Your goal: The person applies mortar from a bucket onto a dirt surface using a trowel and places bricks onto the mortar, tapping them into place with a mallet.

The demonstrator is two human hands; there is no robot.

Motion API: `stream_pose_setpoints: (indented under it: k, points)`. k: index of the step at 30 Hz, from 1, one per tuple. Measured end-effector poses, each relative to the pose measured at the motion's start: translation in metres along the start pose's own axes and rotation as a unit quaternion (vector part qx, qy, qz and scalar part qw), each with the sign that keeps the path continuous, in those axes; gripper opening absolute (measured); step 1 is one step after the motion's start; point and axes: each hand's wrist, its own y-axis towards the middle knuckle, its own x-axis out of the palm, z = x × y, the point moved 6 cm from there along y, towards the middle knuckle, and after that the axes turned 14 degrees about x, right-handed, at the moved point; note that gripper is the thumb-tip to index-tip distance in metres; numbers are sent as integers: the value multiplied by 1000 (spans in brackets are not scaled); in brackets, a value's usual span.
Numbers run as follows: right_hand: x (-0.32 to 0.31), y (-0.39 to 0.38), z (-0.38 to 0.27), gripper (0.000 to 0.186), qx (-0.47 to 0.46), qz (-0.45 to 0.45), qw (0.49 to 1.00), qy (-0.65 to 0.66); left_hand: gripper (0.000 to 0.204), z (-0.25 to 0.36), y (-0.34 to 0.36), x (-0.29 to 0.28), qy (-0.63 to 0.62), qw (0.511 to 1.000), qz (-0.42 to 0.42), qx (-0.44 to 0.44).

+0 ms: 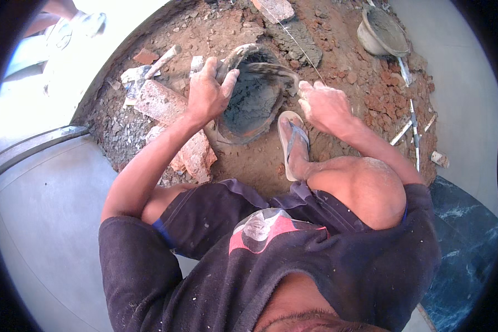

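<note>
My left hand (209,91) is closed on the upper left edge of a worn, mortar-crusted pan (249,52). My right hand (323,105) grips its right edge, fingers curled. Dark grey, wet-looking mortar (243,105) lies beneath that edge in a round vessel on the soil; where one vessel ends and another begins is hard to tell. Just right of it is my sandalled foot (296,146). Broken bricks (160,102) lie beside my left arm.
Another grey-filled basin (382,33) sits at upper right. A thin string (301,47) crosses the rubble. White pipes (414,133) lie on the right, near dark marble-patterned slabs (465,238). A person's feet (88,22) show at upper left, beyond the dirt patch's edge (88,110).
</note>
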Motion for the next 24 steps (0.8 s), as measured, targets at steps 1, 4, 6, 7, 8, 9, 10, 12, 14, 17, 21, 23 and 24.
stream_pose_setpoints:
  k: [1,4,6,7,8,9,10,12,14,17,21,23,24]
  points:
    - [12,5,1,21,-15,-25,999,-21,35,2,0,2,6,1000,-3,15]
    - [67,29,14,22,-59,-90,994,-35,32,9,-3,19,17,997,-14,79]
    - [105,41,17,26,-61,-208,976,27,29,19,-9,24,-17,994,-11,106]
    - [116,45,14,28,-62,-261,961,58,28,21,-7,24,-47,991,-3,124]
    - [126,44,12,27,-52,-287,953,82,28,17,-6,23,-55,993,-14,103]
    - [135,41,3,27,-44,-313,943,107,27,13,-7,19,-61,995,-25,80]
    - [147,38,-2,27,-35,-340,930,133,27,9,-8,16,-67,995,-39,56]
    - [168,35,-12,23,-28,-395,888,233,26,6,-6,11,-50,997,-30,49]
    - [183,27,-15,17,-27,-448,833,323,26,1,-7,8,-47,998,-18,34]
    - [160,8,-38,21,-18,-458,795,397,27,-12,-3,-5,-32,999,-4,1]
    - [163,7,-50,30,-71,-481,768,416,27,-28,3,-8,-65,998,22,11]
    - [157,4,-52,32,-90,-467,775,416,28,-29,3,-11,-42,999,15,7]
    - [155,1,-51,32,-98,-460,779,415,28,-28,3,-11,-31,999,12,4]
